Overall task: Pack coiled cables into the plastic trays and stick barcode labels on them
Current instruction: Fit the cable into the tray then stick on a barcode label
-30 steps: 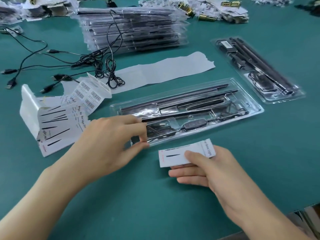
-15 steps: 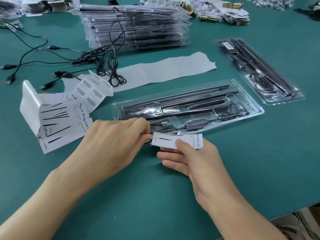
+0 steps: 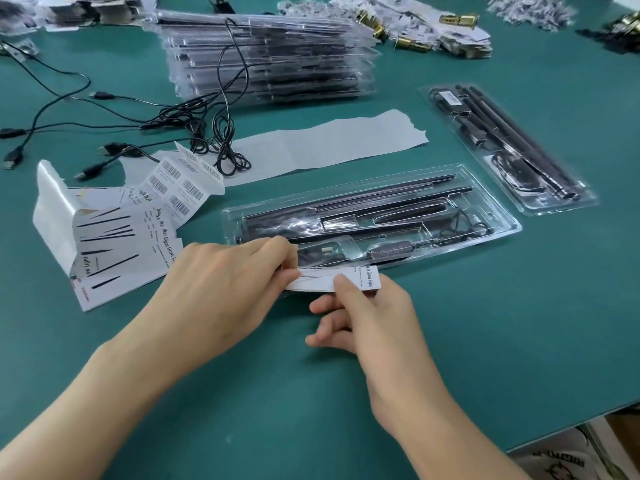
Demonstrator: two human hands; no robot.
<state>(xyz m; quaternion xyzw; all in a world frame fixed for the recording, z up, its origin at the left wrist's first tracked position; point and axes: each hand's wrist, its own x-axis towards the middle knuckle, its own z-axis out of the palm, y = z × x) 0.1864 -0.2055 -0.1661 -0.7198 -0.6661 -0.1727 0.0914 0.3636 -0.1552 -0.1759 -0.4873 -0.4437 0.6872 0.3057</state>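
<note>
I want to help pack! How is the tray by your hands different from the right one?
The near tray lies sideways; the right tray points away. The left hand and right hand pinch a label at the near tray's edge; nobody touches the right tray. Both are clear plastic holding black rods.

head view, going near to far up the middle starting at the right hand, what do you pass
right hand → label it pinches → clear tray holding black rods and a cable → white backing strip → stack of trays
</note>
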